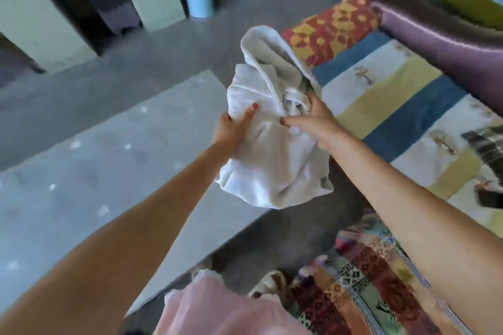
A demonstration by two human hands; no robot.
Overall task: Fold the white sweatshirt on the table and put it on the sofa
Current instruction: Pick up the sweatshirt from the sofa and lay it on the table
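The white sweatshirt (275, 160) hangs bundled in the air between the grey table (89, 179) and the sofa (402, 106). My left hand (234, 130) grips its left side, thumb on top. My right hand (313, 119) clutches the bunched fabric at its upper right. The hood or top part sticks up above both hands, and the lower part droops over the table's right corner. The sofa, covered in a striped blue, yellow and white spread, lies to the right.
A red and yellow patterned cushion (332, 27) and a purple bolster (441, 43) lie at the sofa's far end. A patterned rug (362, 294) covers the floor below. A light blue appliance (200, 3) stands on the floor behind. Pink fabric (217, 310) shows at the bottom.
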